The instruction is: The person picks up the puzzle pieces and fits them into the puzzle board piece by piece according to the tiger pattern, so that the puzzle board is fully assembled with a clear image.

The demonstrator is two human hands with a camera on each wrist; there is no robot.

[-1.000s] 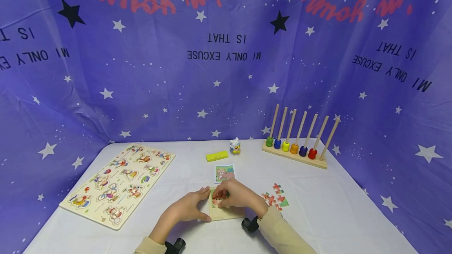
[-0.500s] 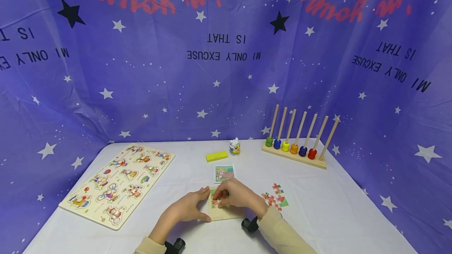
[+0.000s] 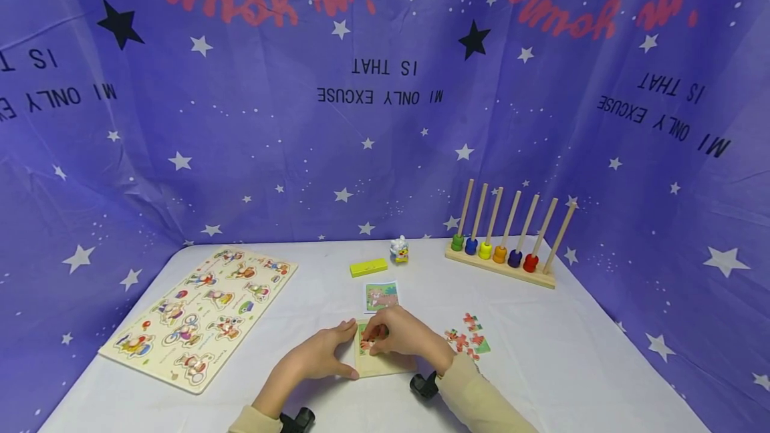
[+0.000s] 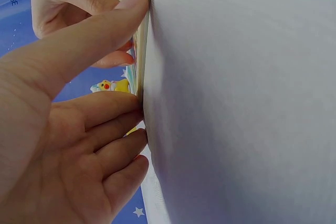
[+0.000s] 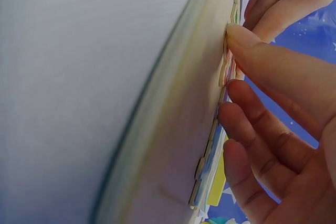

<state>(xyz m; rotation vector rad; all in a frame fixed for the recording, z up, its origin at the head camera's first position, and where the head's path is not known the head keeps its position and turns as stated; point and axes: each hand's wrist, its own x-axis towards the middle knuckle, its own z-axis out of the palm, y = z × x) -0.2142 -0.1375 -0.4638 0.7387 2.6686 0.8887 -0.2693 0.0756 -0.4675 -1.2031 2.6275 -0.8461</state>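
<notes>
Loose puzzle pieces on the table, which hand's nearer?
Right. The right hand is over the wooden board, left of the pieces; the left hand touches the board's left edge, farther off.

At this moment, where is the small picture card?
In the head view, the picture card lies midway across, just beyond the right hand and on the near side of the yellow block.

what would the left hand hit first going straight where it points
Probably the wooden board, which the left hand seems to touch; then perhaps the picture card, depth being unclear.
</notes>
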